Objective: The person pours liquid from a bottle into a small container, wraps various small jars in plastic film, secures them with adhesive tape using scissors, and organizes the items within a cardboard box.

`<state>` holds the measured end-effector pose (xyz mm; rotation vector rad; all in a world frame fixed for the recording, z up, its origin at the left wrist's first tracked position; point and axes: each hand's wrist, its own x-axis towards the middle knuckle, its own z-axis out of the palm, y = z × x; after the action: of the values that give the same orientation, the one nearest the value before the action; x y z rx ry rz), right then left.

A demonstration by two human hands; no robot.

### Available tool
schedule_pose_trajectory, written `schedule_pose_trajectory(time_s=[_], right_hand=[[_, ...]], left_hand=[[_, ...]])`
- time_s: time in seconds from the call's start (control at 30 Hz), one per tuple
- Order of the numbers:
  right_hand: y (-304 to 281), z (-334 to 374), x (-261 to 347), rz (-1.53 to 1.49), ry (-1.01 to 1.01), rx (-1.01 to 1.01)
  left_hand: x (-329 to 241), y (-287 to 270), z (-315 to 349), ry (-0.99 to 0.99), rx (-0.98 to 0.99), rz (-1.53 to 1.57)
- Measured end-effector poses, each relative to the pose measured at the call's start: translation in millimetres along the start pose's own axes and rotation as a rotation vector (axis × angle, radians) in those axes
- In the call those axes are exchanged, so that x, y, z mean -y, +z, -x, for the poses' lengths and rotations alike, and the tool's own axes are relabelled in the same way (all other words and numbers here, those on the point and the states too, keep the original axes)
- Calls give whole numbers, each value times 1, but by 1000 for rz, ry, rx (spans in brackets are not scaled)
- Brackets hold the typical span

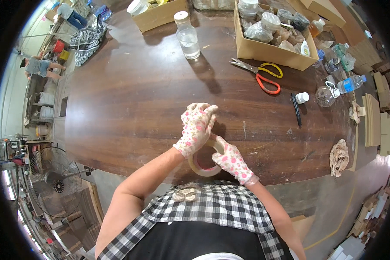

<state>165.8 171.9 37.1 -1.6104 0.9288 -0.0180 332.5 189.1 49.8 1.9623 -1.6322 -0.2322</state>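
A wide roll of pale tape is held near the table's front edge, close to my checked apron. My right hand, in a white glove with pink flowers, grips its right side with the thumb over the ring. Just above the roll is my left hand, gloved alike, its fingers curled together. Whatever those fingers may pinch is hidden. Beyond the hands, to the right, lie scissors with one yellow and one red handle, blades apart.
On the brown table stand a clear bottle, a carton of bagged items and another carton. Rightward are a black marker, a white bottle, water bottles and a crumpled cloth. A fan stands left; two people work beyond.
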Motion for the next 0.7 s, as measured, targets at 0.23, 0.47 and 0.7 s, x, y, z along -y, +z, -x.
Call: schedule_pose_trajectory(time_s=[0.23,0.47,0.7], right_hand=[[1,-22,-4,-131,-114,-52],[-42,-38,2,39,-240,56],[-60,-15,1,-153,-81,111]], left_hand=[[42,-25,10,-380,102,618],[39,-57,-22,514,265,-104],[39,-24,-25,527,306,-122]])
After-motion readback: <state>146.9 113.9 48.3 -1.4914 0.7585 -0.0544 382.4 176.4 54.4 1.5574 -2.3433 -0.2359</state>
